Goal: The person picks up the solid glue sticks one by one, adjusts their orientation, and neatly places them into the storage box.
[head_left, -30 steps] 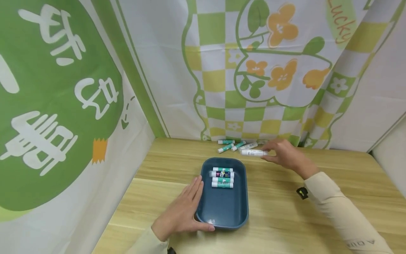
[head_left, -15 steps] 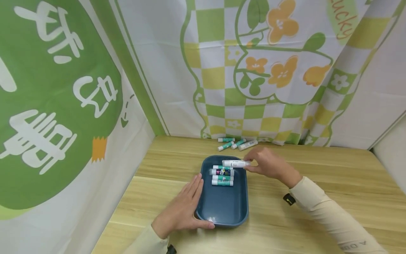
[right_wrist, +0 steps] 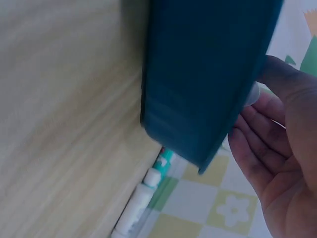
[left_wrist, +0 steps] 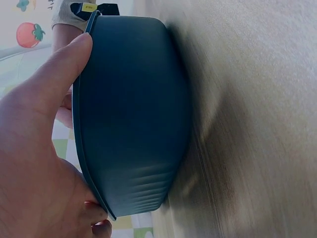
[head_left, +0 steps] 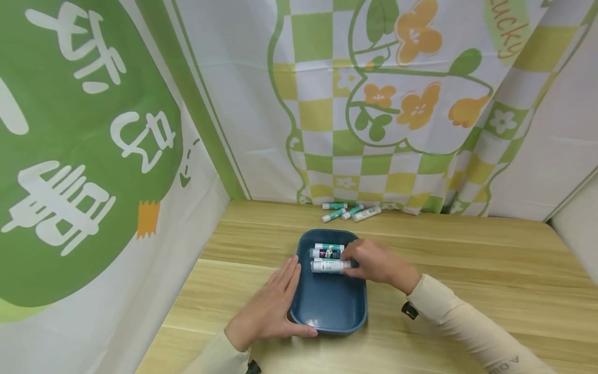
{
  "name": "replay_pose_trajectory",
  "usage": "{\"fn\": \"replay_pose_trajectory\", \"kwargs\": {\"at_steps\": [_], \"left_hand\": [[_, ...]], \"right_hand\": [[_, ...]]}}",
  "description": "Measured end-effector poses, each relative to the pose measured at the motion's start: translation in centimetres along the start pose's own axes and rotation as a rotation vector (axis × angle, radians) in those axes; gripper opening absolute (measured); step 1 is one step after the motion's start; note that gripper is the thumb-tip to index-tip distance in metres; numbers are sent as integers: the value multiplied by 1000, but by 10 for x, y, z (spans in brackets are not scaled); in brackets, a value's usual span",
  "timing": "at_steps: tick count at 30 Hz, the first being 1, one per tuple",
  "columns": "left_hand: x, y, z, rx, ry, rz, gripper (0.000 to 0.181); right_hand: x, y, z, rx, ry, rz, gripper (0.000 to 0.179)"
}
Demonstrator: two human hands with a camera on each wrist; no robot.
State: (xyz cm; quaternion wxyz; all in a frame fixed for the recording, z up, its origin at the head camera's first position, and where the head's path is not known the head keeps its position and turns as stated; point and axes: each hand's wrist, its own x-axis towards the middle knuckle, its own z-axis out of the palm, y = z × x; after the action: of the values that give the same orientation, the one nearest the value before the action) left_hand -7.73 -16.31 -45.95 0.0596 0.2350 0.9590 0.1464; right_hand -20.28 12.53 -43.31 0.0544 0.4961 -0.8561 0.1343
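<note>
My right hand (head_left: 378, 264) pinches one end of a white glue stick (head_left: 327, 267), lying crosswise low inside the dark blue tray (head_left: 327, 311). Beyond it in the tray lie a dark-labelled glue stick (head_left: 326, 253) and a green-labelled glue stick (head_left: 329, 246); more green shows partly covered under the white one. In the right wrist view the tray wall (right_wrist: 203, 74) hides most of the held stick. My left hand (head_left: 268, 306) rests against the tray's near left corner, fingers straight along its left side. In the left wrist view its thumb (left_wrist: 74, 54) lies on the rim.
Several loose glue sticks lie at the back of the wooden table (head_left: 261, 228): green-labelled ones (head_left: 334, 215) and a white one (head_left: 367, 213). A patterned curtain (head_left: 374, 171) hangs right behind them. A green and white cloth (head_left: 93, 156) hangs on the left.
My right hand has carried the white glue stick from the back of the table leftward and nearer, down into the tray over the green-labelled ones. The left hand has stayed in place.
</note>
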Motion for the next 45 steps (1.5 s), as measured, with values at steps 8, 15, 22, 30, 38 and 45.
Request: {"fn": "replay_pose_trajectory", "kwargs": {"at_steps": [8,15,22,30,38,45], "left_hand": [[0,1,1,13,-4,-1,140],[-1,2,1,9,-5,11,139],[0,1,0,11,-5,6,140],[2,2,-1,-4,-10,0,138],[2,1,0,2,-13,-3,139],[1,1,0,7,-3,-10,141]], "right_hand": [[5,-8,9,4,-95,20,14],[7,-11,17,5,-140,58,12],[13,-18,21,-84,-177,97,16],[16,-24,26,-147,-195,154,27],[14,-13,7,-42,-149,115,25],[7,16,-27,67,-62,184,34]]}}
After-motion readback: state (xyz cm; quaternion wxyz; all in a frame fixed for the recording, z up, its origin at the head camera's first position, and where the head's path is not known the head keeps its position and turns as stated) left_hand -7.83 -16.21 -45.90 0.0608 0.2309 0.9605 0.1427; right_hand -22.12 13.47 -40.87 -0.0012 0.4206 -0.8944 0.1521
